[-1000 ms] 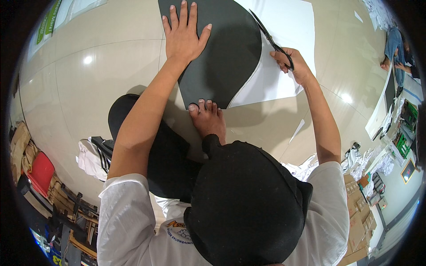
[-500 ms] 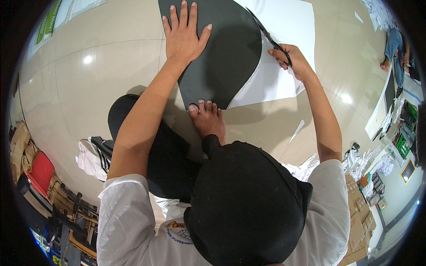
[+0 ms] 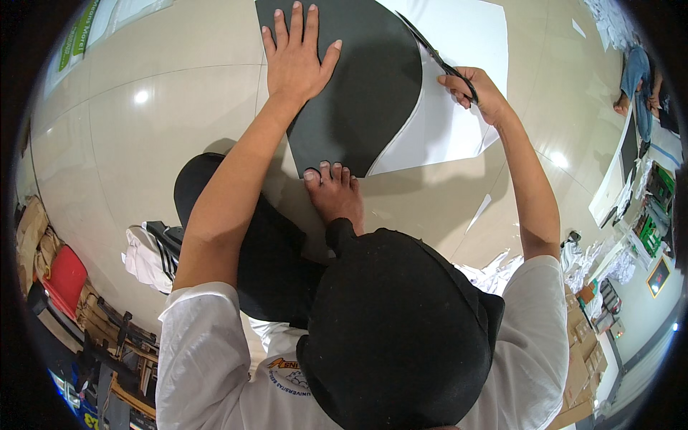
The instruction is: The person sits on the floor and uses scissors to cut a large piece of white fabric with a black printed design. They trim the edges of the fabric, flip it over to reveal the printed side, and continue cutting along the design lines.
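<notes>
Right hand [image 3: 485, 92] edged forward, gripping one pair of scissors [image 3: 434, 54].

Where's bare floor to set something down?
Bare floor lies left of the dark sheet under the left hand, and between the white sheet and the other person's foot. White scraps crowd beside the right sleeve.

a smooth, matt surface is shown by the dark grey curved sheet [image 3: 376, 82], smooth paper by the white sheet [image 3: 469, 36]; highlights are reflected by glossy floor tiles [image 3: 172, 100]
</notes>
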Demonstrator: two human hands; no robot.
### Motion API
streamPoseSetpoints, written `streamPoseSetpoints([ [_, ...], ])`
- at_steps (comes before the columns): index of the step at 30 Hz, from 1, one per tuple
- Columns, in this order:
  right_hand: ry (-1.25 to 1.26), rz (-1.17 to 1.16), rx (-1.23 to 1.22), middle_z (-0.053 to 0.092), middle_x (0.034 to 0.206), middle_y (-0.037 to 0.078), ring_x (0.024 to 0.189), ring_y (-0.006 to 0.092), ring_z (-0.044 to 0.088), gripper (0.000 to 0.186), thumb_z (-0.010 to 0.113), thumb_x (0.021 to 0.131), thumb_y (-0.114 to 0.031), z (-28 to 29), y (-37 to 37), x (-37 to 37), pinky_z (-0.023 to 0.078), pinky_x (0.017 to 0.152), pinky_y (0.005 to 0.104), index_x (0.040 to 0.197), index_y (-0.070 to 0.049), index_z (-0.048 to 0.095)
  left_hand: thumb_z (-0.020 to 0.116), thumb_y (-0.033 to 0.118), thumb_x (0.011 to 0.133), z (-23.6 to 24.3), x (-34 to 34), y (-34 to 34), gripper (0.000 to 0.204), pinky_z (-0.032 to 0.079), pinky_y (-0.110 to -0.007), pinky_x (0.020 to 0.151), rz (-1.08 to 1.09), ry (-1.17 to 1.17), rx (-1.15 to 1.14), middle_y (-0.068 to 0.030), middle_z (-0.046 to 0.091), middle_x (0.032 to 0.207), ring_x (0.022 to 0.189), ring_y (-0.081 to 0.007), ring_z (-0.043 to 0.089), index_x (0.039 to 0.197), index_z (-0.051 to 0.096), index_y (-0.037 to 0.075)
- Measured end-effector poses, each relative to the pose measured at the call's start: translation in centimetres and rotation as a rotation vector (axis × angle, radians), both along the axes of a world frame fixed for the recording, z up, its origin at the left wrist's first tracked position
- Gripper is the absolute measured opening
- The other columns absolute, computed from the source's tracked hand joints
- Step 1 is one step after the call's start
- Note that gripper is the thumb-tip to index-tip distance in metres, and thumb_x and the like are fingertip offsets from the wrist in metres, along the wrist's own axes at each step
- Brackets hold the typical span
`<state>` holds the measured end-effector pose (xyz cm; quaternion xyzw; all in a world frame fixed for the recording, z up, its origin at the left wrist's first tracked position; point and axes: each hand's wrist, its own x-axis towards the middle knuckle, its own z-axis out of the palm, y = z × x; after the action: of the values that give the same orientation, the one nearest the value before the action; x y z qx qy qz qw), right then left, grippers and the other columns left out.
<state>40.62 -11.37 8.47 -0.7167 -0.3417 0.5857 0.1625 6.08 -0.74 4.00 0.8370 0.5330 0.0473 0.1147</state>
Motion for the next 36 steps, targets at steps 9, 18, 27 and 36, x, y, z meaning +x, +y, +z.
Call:
streamPoseSetpoints([
  [9, -0.003, 0.022, 0.013, 0.052, 0.058, -0.006, 0.047, 0.0053, 0.044, 0.035, 0.088, 0.087, -0.037, -0.2, 1.1, -0.3, 0.033, 0.050, 0.0214, 0.076, -0.014, 0.064, 0.053, 0.053, 0.106, 0.0, -0.1, 0.0, 0.088, 0.009, -0.064, 0.134, -0.003, -0.024, 0.009, -0.0270, 0.025, 0.177, 0.164, -0.0510, 0.017, 0.172, 0.026, 0.001],
  [18, -0.044, 0.096, 0.017, 0.053, 0.057, -0.005, 0.048, 0.0055, 0.044, 0.035, 0.089, 0.086, -0.039, -0.1, 1.4, 0.4, 0.032, 0.049, 0.0221, 0.078, -0.012, 0.067, 0.053, 0.052, 0.105, -0.1, -0.1, 0.0, 0.088, 0.010, -0.065, 0.134, -0.003, -0.032, 0.022, -0.0274, 0.026, 0.177, 0.163, -0.0516, 0.018, 0.171, 0.027, 0.000],
  [27, 0.002, 0.083, 0.009, 0.052, 0.058, -0.006, 0.048, 0.0060, 0.045, 0.036, 0.088, 0.085, -0.041, 0.4, 2.2, 0.5, 0.033, 0.049, 0.0225, 0.077, -0.013, 0.067, 0.053, 0.052, 0.105, -0.1, -0.2, -0.1, 0.087, 0.011, -0.065, 0.134, -0.009, -0.050, 0.042, -0.0271, 0.027, 0.176, 0.163, -0.0520, 0.019, 0.171, 0.029, 0.000],
  [36, -0.006, 0.111, 0.027, 0.053, 0.059, -0.007, 0.049, 0.0047, 0.047, 0.035, 0.087, 0.087, -0.042, 0.4, 3.3, 0.2, 0.034, 0.049, 0.0207, 0.077, -0.014, 0.067, 0.053, 0.053, 0.105, 0.2, -0.1, 0.0, 0.088, 0.011, -0.064, 0.134, -0.004, -0.040, 0.020, -0.0267, 0.027, 0.177, 0.163, -0.0511, 0.019, 0.171, 0.028, 0.001],
])
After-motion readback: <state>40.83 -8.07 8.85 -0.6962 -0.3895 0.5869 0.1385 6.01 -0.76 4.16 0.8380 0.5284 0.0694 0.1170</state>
